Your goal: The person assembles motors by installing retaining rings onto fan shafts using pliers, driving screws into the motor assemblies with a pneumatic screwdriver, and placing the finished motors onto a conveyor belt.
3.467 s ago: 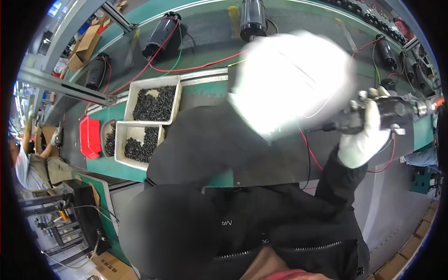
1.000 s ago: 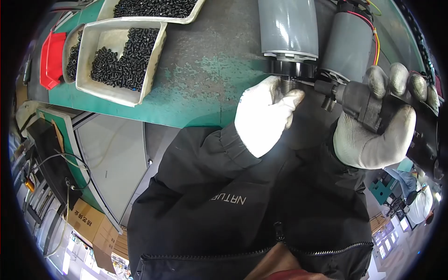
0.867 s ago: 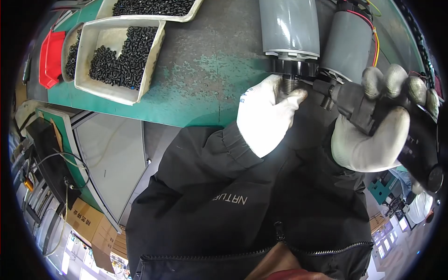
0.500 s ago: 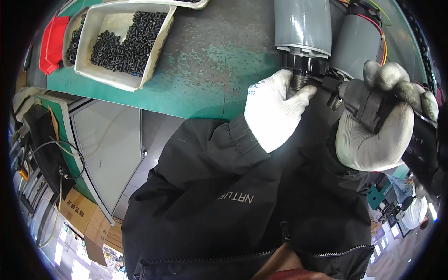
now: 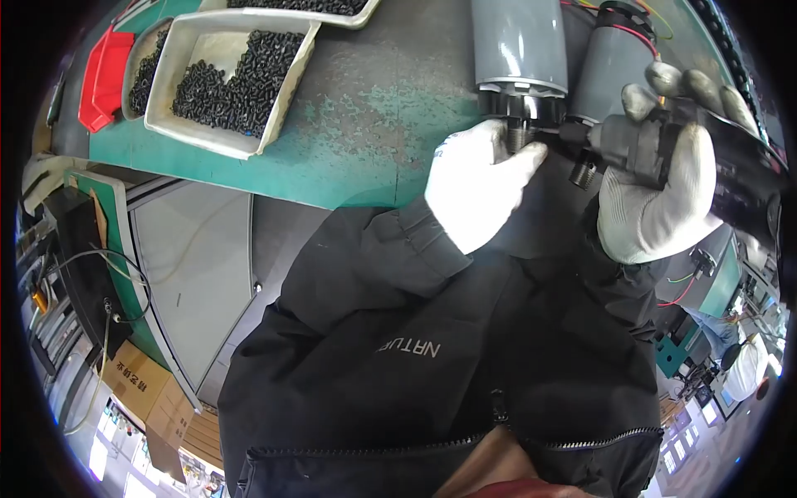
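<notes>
A grey cylindrical motor with a black end collar lies on the bench, its ridged metal shaft toward me. My left hand, in a white glove, is closed around the shaft end, with thumb and fingers on either side; the fingertips are partly hidden. In my gloved right hand is a black power screwdriver, its nose pointing left at the collar. Whether its tip touches a screw I cannot tell. A second grey motor lies to the right, and its ridged shaft shows below the tool.
A white bin of small black parts stands at the back left. Beside it are a smaller tub and a red tray. Colored wires run from the second motor. The green bench edge lies before me.
In view, the motors, both hands and the screwdriver have shifted slightly left and up, while the bins have shifted right. My right thumb is straighter. Both grips stay closed.
</notes>
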Demonstrator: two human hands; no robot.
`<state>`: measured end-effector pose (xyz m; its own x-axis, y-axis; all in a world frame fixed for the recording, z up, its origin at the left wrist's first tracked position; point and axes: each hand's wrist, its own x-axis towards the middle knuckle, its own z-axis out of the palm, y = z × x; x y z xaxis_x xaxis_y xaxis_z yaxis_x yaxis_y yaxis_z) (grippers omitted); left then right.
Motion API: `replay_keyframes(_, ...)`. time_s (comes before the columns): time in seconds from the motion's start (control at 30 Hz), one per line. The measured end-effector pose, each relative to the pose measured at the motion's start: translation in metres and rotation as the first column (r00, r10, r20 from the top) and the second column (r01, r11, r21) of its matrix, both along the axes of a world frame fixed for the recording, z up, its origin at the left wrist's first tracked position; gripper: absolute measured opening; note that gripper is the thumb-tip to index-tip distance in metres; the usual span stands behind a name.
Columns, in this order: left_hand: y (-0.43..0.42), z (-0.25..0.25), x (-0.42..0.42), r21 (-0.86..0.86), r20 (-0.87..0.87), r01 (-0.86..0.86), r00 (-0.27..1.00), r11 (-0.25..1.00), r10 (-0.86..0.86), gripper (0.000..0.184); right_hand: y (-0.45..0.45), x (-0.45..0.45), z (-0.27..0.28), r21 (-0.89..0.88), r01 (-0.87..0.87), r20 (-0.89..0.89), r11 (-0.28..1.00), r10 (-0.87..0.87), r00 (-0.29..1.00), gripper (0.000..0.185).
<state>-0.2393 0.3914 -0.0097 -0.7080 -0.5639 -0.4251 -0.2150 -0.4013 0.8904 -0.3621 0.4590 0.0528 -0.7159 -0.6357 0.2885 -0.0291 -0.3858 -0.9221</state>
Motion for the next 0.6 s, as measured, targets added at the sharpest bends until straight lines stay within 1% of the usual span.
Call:
replay_keyframes(0.03,-0.002,0.004,0.001,0.011,0.007,0.029,1.0,1.0,-0.029,0.024,0.0,0.001,0.002,0.043,0.057,0.006,0.997,-0.057,0.998,0.041)
replay_keyframes(0.07,-0.005,0.003,0.001,-0.079,0.067,0.097,0.993,0.992,-0.092,0.025,-0.001,0.001,0.005,0.027,0.07,0.003,0.997,-0.07,0.998,0.042)
replay_keyframes(0.13,-0.002,-0.01,0.005,-0.206,-0.012,0.106,0.994,0.973,-0.11,0.027,-0.004,0.002,0.012,-0.006,0.095,-0.003,0.995,-0.095,0.995,0.044)
replay_keyframes(0.2,-0.016,0.015,0.007,-0.23,0.121,0.235,0.97,0.944,-0.212,0.027,-0.004,-0.003,0.019,-0.088,0.102,0.001,0.991,-0.102,0.995,0.045)
replay_keyframes(0.23,-0.016,0.009,0.01,-0.332,0.129,0.249,0.967,0.91,-0.217,0.024,-0.003,-0.004,0.021,-0.072,0.101,-0.002,0.992,-0.102,0.995,0.045)
replay_keyframes(0.27,-0.014,0.001,0.013,-0.429,0.144,0.256,0.966,0.866,-0.214,0.021,-0.001,-0.005,0.02,-0.122,0.065,0.015,0.99,-0.064,0.998,0.046)
replay_keyframes(0.3,-0.009,0.009,0.013,-0.657,0.138,0.173,0.984,0.734,-0.109,0.019,0.0,-0.005,0.018,-0.171,0.029,0.032,0.985,-0.023,0.999,0.047)
replay_keyframes(0.33,-0.004,0.02,0.013,-0.838,0.127,0.089,0.991,0.538,0.033,0.019,-0.001,-0.001,0.019,-0.141,0.108,0.004,0.984,-0.108,0.994,0.049)
replay_keyframes(0.4,0.012,0.061,0.007,-0.87,-0.103,-0.162,0.983,0.466,0.15,0.018,0.0,-0.004,0.018,-0.201,0.06,0.05,0.978,-0.051,0.997,0.05)
replay_keyframes(0.43,0.015,0.09,0.004,-0.914,-0.161,-0.135,0.986,0.383,-0.036,0.015,0.001,-0.001,0.016,-0.205,0.06,0.055,0.977,-0.05,0.997,0.05)
replay_keyframes(0.5,0.036,0.122,-0.025,-0.963,-0.217,-0.214,0.976,0.162,-0.001,0.01,0.002,0.003,0.018,-0.21,0.051,0.038,0.976,-0.044,0.998,0.049)
replay_keyframes(0.57,0.074,0.139,-0.065,-0.929,-0.318,-0.348,0.924,0.127,0.212,0.012,0.007,0.008,0.018,-0.21,0.037,0.012,0.977,-0.036,0.999,0.049)
replay_keyframes(0.6,0.074,0.141,-0.065,-0.907,-0.374,-0.4,0.909,0.134,0.187,0.014,0.01,0.009,0.019,-0.208,0.018,-0.006,0.978,-0.02,1.0,0.049)
